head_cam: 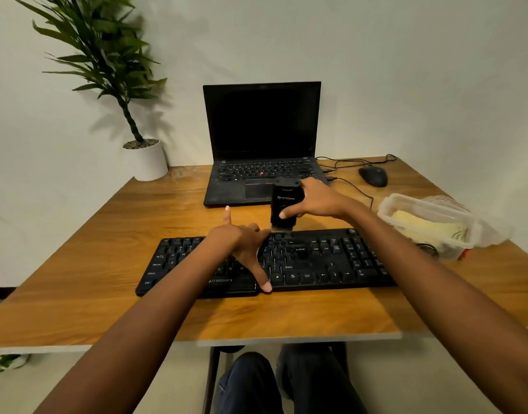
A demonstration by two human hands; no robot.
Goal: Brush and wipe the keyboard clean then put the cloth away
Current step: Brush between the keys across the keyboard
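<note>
— Knees under the near edge of the table. The hands?
— Left hand lies spread, hiding middle keys of the keyboard; right hand grips the brush, bristles blurred at the keyboard's far edge.
— The cloth?
— Yellowish blur inside the clear box, right edge.

The flat black plastic keyboard carries the white brand name ZEBRONICS on its front edge. Its keys show white legends such as Ctrl, Shift, B, N and M. The upright black plastic brush bears a white logo word too blurred to read.
</note>
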